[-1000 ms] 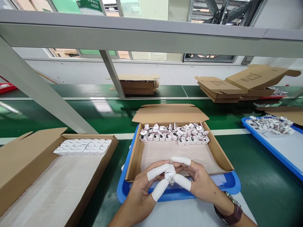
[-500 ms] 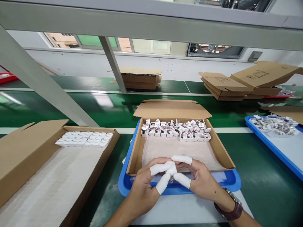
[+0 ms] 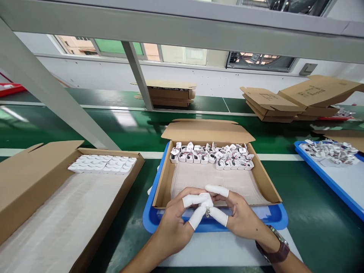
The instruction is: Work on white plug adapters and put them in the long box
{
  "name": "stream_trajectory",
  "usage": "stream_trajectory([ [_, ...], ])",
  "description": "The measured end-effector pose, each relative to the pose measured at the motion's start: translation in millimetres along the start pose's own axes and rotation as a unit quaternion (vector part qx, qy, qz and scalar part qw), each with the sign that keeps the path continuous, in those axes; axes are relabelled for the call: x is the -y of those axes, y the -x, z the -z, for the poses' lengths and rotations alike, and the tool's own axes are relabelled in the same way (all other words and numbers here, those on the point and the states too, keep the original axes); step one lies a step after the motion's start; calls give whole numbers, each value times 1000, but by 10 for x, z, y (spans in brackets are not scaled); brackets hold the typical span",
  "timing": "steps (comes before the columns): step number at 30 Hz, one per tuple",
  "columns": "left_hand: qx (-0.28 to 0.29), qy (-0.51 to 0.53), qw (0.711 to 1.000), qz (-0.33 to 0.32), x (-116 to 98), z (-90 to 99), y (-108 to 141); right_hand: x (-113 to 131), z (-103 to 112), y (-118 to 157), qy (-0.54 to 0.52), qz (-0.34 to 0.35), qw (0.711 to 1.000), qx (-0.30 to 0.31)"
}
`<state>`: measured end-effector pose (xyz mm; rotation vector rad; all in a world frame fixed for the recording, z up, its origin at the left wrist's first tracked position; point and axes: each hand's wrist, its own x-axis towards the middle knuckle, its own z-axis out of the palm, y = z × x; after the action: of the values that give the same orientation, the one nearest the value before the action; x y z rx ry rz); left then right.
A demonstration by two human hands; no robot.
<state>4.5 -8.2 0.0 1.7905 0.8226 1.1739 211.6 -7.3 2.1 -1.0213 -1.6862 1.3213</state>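
I pinched a small white charger part [image 3: 206, 204] between my left hand [image 3: 173, 227] and right hand [image 3: 241, 218], both clamped on it, just before the cardboard box's [image 3: 264, 182] near edge.

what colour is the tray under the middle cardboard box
Blue, seen in the head view: the tray under the cardboard box.

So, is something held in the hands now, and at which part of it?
Yes: a small white part, pinched by both the left hand and right hand between cot-covered fingertips; they grip its white body, and a metal bit protrudes below.
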Motion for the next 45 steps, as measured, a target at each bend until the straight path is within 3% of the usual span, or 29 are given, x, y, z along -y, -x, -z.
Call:
stream_trajectory([
  [5,-5,6,1000,0,21,-17,1,8,-18,-29,-23,-19,999,-18],
  [11,19,69,996,59,40,-15,-22,22,-32,-60,-54,-37,998,-24],
  [19,30,-35,999,20,55,4,61,19,30,-69,-67,-18,998,-12],
  [24,-7,-101,995,-13,99,-61,76,-7,27,-56,-77,-28,997,-8],
  [37,-63,-59,995,-49,125,-123,-19,-86,39,-40,-66,-31,997,-39],
  [41,-61,-30,998,-10,0,-51,-38,-105,52,-42,-70,-49,994,-64],
  [45,-75,-111,991,-11,-355,198,100,-87,95,-47,-54,-44,996,-62],
])
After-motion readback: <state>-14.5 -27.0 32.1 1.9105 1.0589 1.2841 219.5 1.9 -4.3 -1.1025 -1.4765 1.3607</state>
